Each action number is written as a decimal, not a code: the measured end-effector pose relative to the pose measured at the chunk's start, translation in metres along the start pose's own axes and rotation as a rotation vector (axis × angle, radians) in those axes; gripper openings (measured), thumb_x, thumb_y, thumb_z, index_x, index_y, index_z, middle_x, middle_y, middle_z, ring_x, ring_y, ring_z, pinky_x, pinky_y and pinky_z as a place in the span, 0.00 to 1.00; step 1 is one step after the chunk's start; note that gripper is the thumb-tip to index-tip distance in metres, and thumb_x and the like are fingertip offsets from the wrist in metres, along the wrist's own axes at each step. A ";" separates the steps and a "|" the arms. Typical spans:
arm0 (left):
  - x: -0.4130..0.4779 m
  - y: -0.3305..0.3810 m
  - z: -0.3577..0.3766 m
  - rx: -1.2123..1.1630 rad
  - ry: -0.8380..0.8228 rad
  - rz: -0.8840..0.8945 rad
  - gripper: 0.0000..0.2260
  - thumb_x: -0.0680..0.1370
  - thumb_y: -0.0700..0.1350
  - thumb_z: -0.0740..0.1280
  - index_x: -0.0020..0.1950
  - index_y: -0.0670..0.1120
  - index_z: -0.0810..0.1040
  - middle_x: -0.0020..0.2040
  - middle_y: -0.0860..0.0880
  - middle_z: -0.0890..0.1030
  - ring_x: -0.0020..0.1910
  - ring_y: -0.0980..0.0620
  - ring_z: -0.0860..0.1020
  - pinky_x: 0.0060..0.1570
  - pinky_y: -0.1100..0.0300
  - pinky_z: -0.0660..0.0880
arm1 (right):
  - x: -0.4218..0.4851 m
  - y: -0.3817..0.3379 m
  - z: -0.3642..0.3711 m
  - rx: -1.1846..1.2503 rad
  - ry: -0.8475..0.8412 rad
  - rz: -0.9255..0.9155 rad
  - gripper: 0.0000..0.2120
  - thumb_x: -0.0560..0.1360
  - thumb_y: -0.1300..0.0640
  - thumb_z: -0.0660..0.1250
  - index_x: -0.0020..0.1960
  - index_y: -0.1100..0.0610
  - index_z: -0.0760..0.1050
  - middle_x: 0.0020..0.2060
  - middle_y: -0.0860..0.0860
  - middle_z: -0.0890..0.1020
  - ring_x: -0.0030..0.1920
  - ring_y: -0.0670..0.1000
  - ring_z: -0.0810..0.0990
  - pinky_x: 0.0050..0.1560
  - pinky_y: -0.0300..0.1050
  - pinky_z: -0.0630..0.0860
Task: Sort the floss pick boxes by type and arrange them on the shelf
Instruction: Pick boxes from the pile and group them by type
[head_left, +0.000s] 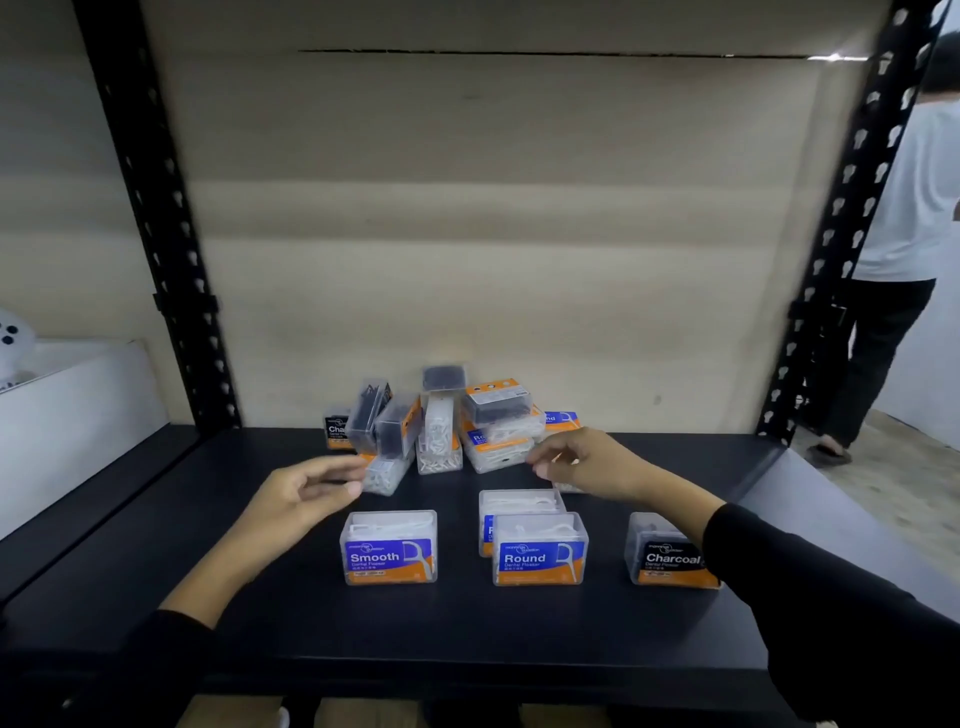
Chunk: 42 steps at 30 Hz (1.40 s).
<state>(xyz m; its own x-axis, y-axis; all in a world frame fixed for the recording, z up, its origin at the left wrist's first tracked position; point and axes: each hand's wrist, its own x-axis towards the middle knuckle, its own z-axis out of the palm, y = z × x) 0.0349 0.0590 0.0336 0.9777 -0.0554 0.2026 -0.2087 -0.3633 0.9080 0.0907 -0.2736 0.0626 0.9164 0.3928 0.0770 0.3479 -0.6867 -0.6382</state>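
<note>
Sorting is barely begun: Smooth box (388, 548), two Round boxes (539, 550) and Charcoal box (667, 557) stand across the shelf (467, 623) at lower centre. Both the left hand (306, 491) and right hand (576, 460), loosely spread and empty, reach toward the unsorted pile (447, 426) at centre.

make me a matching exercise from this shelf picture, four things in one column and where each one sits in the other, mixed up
Things:
1. Smooth box
2. Round box
3. Charcoal box
4. unsorted pile

Places:
A. front row, right end, partly behind the right sleeve
B. back of the shelf, against the board
C. front row, left end
D. front row, middle, with another box right behind it

Pairs: 1-C, 2-D, 3-A, 4-B
</note>
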 end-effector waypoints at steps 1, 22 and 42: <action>0.006 0.002 0.003 0.052 0.073 0.031 0.13 0.72 0.43 0.72 0.53 0.57 0.79 0.52 0.52 0.83 0.51 0.56 0.81 0.49 0.66 0.76 | 0.003 -0.002 0.000 -0.018 0.038 -0.009 0.11 0.75 0.58 0.66 0.56 0.55 0.78 0.50 0.50 0.81 0.49 0.47 0.77 0.44 0.31 0.72; 0.078 -0.017 0.017 0.276 0.354 0.011 0.28 0.68 0.42 0.76 0.66 0.47 0.73 0.55 0.50 0.82 0.48 0.59 0.78 0.53 0.65 0.72 | 0.108 0.010 0.011 -0.518 0.187 -0.124 0.33 0.69 0.55 0.70 0.71 0.51 0.61 0.70 0.52 0.65 0.67 0.57 0.69 0.65 0.50 0.68; 0.042 -0.015 -0.011 0.101 0.559 -0.062 0.18 0.70 0.36 0.72 0.59 0.43 0.79 0.50 0.43 0.83 0.47 0.52 0.78 0.51 0.59 0.72 | 0.056 -0.004 -0.014 -0.121 0.345 -0.033 0.16 0.71 0.50 0.70 0.55 0.58 0.77 0.42 0.51 0.79 0.40 0.50 0.74 0.37 0.39 0.68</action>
<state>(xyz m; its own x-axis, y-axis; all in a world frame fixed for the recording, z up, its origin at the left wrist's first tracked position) 0.0785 0.0727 0.0321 0.8215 0.4592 0.3381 -0.1212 -0.4388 0.8904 0.1436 -0.2574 0.0795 0.9098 0.2005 0.3635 0.3805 -0.7527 -0.5372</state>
